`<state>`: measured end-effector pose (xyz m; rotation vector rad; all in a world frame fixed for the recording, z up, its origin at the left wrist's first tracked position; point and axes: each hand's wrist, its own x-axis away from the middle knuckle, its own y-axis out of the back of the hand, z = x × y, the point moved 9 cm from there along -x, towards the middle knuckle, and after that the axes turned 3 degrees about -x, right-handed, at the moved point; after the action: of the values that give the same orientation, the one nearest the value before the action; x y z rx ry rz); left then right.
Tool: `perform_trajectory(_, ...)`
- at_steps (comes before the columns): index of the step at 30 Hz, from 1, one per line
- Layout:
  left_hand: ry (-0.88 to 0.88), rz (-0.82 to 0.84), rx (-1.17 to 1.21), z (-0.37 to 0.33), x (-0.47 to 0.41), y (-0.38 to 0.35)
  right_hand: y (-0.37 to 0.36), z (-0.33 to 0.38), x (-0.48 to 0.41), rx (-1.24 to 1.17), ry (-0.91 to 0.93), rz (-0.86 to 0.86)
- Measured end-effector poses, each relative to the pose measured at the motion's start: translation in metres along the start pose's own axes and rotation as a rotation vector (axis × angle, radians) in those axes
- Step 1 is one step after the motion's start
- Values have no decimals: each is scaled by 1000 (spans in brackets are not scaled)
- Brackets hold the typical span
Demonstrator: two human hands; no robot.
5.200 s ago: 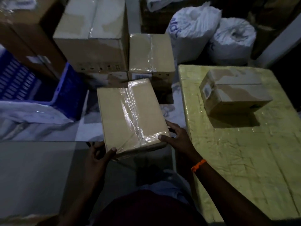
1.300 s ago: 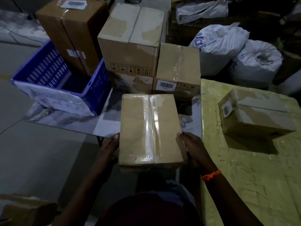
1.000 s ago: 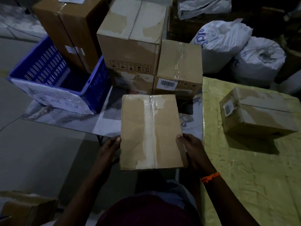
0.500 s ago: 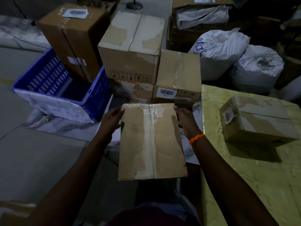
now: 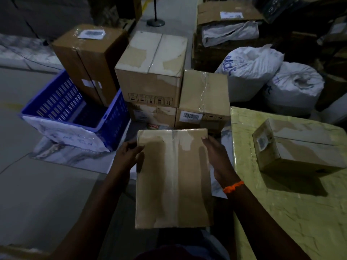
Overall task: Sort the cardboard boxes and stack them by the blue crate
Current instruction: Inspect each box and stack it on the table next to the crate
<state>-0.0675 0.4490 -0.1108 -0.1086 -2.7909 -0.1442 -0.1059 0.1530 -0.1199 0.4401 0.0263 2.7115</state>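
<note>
Grip position has shifted from the near corners to the far corners of the flat taped box (image 5: 173, 177), now clasped by left hand (image 5: 127, 156) and right hand (image 5: 216, 154) and extended toward the stacked boxes (image 5: 150, 79) right of the blue crate (image 5: 112, 117), indicating imminent placement.

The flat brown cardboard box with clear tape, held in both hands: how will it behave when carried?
The flat brown cardboard box probably stays stiff: its faces look flat, unbent. It seems fairly light, since the left hand and right hand hold it only at the far edges. The glossy tape may be slippery.
</note>
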Motion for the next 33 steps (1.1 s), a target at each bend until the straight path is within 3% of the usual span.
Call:
perform_trajectory(6,-45,-115,158,-32,25,5,30,43,44,-88,205,-82)
perform_trajectory(12,-166,-83,186,-63,43,-30,88,62,75,-196,322,-266)
perform_trajectory(17,-198,8,46,-46,53,-71,125,31,81,-144,291,-384)
perform_trajectory(22,-510,-11,-193,-52,70,-92,146,-3,85,-136,281,-424)
perform_trajectory(26,-843,-25,-623,-73,77,-111,144,0,80,-106,306,-408)
perform_trajectory(30,-1049,111,-1100,-83,83,-155,138,6,74,-69,326,-400)
perform_trajectory(33,-1106,224,-1220,-81,85,-168,126,9,76,-85,309,-373)
